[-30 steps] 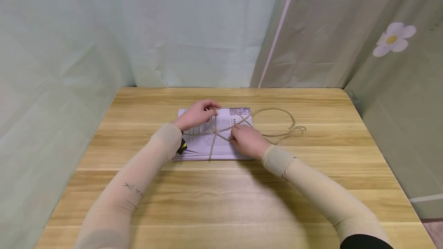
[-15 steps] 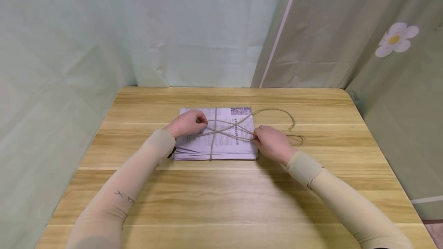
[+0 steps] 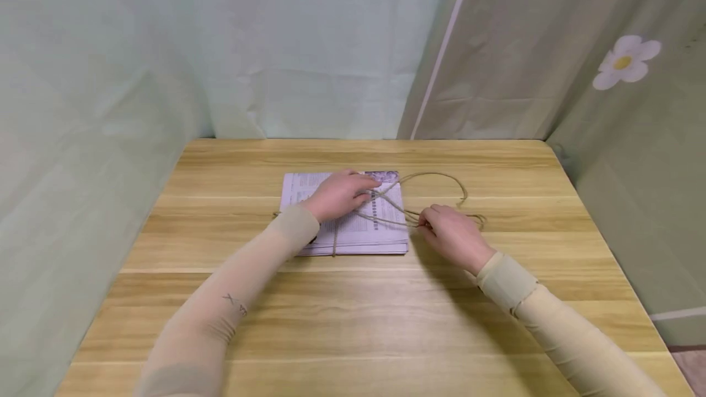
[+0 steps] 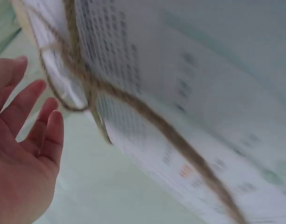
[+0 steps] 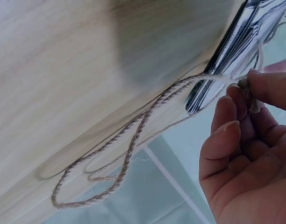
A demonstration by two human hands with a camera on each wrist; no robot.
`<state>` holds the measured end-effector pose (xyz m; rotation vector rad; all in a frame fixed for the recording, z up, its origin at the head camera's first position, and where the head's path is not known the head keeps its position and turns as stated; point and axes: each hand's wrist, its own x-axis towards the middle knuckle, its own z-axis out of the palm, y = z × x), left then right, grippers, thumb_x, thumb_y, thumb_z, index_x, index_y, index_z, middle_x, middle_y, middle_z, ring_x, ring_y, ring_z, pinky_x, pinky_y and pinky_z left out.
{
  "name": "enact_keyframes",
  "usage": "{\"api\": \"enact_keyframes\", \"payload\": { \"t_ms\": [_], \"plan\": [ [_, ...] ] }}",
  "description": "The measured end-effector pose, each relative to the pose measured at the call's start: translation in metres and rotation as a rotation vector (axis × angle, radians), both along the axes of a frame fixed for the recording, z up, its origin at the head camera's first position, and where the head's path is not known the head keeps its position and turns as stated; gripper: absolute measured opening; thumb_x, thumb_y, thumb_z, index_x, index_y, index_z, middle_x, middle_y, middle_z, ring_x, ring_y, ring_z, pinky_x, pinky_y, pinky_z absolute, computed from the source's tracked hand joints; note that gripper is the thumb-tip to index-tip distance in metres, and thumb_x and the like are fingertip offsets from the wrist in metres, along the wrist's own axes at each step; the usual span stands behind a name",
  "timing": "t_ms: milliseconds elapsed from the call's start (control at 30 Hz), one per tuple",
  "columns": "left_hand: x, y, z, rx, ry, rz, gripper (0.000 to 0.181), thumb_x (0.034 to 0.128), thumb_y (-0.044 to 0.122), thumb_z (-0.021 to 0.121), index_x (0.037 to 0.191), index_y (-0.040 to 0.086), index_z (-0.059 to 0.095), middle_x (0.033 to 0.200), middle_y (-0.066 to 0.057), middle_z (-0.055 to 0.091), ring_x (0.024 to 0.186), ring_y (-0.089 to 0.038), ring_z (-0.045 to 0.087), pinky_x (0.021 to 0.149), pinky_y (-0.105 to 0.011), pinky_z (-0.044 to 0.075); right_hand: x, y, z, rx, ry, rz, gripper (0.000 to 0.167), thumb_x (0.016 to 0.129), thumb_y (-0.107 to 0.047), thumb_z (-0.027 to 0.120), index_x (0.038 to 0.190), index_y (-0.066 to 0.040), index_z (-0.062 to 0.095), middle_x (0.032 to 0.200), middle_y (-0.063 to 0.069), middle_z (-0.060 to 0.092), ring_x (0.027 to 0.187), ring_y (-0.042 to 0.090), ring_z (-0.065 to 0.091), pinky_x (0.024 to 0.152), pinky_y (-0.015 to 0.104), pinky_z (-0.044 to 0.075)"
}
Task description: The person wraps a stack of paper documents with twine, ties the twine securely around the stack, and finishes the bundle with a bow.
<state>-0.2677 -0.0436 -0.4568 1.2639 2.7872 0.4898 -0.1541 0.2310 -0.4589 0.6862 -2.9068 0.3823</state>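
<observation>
Head view gives us the newspaper stack (image 3: pixel 364 239) flat on the table (image 3: pixel 353 323), with twine (image 4: pixel 173 135) crossing its top and dropping over its six o'clock edge. Our left hand (image 3: pixel 337 195) lies over the stack, fingers loose and gripping nothing, tips toward two o'clock; our right hand (image 3: pixel 455 234), just past three o'clock off the stack's side, pinches the twine between thumb and forefinger. We judge the step to be working the twine over the papers: we do best with an even, low pull on the right while left fingertips steady the crossing, since a hard tug could crease the top sheet. Sheets fan unevenly at six o'clock, so the twine may shift them. A loose loop (image 3: pixel 439 173) at two o'clock could snag. Wood stretches toward three, six and nine o'clock, leaving room to draw outward; at twelve, the curtain (image 3: pixel 331 48) stands behind the table's far edge.
</observation>
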Motion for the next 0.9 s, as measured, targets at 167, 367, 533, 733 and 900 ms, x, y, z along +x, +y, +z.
{"api": "enact_keyframes", "payload": {
  "t_ms": [167,367,533,733,900],
  "plan": [
    [-0.004,0.009,-0.008,-0.053,0.129,-0.007,0.022,0.1006,0.017,0.068,0.121,0.017,0.077,0.119,-0.001,0.073,0.112,-0.021,0.065,0.102,-0.038,0.046,0.0,0.0,0.0,-0.013,-0.003,-0.005,0.008,0.093,-0.014,0.075,0.095,-0.013,0.068,0.086,-0.003,0.061,0.079,0.018,0.059,0.065,0.036,0.053],
    [0.001,-0.016,0.001,0.071,0.04,0.172,0.018,0.1029,0.016,0.059,0.113,0.013,0.074,0.108,-0.002,0.071,0.098,-0.02,0.065,0.085,-0.04,0.054,0.006,0.017,0.0,-0.036,-0.033,-0.019,0.01,0.093,-0.011,0.075,0.099,-0.009,0.067,0.089,0.001,0.065,0.08,0.019,0.062,0.069,0.038,0.056],
    [0.005,-0.053,0.005,0.185,-0.13,0.311,0.017,0.0982,0.017,0.056,0.11,0.012,0.068,0.107,-0.002,0.068,0.095,-0.02,0.063,0.084,-0.041,0.053,0.016,0.039,0.004,-0.058,-0.048,-0.062,0.008,0.093,-0.008,0.073,0.098,-0.008,0.067,0.091,0.003,0.067,0.082,0.021,0.066,0.071,0.042,0.056],
    [0.008,-0.086,-0.009,0.147,-0.191,0.32,0.014,0.0942,0.016,0.06,0.1,0.009,0.07,0.102,-0.007,0.065,0.095,-0.025,0.058,0.087,-0.043,0.049,0.024,0.063,0.008,-0.045,-0.053,-0.155,0.006,0.096,-0.013,0.072,0.096,-0.009,0.067,0.091,0.004,0.068,0.077,0.02,0.064,0.065,0.042,0.054],
    [0.013,-0.085,-0.009,0.155,-0.172,0.347,0.02,0.096,0.019,0.058,0.108,0.009,0.07,0.108,-0.008,0.063,0.098,-0.026,0.057,0.088,-0.043,0.048,0.027,0.077,0.012,-0.042,-0.074,-0.217,0.007,0.096,-0.016,0.069,0.094,-0.01,0.067,0.088,0.003,0.066,0.071,0.017,0.058,0.061,0.039,0.048]
  ]
}}
